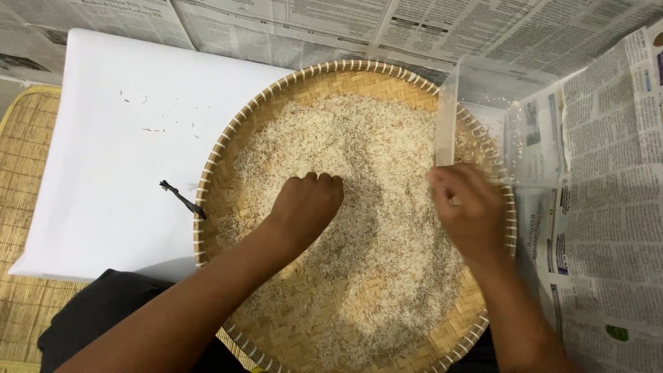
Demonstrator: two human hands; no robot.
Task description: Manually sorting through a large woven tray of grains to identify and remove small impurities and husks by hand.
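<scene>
A round woven bamboo tray [228,138] fills the middle of the view, spread with a layer of pale rice grains [359,138]. My left hand [306,204] rests knuckles-up on the rice near the tray's centre, its fingers curled down into the grains. My right hand [464,207] is blurred at the tray's right side, fingers pinched together over the rice, just below a clear plastic container [504,117] that overlaps the tray's right rim. Whether the right hand holds any grains cannot be seen.
A white sheet [117,138] lies left of the tray with a few bits of husk and a small black twig-like piece [181,198] at the rim. Newspapers [608,173] cover the floor at top and right. A woven mat [24,173] shows at far left.
</scene>
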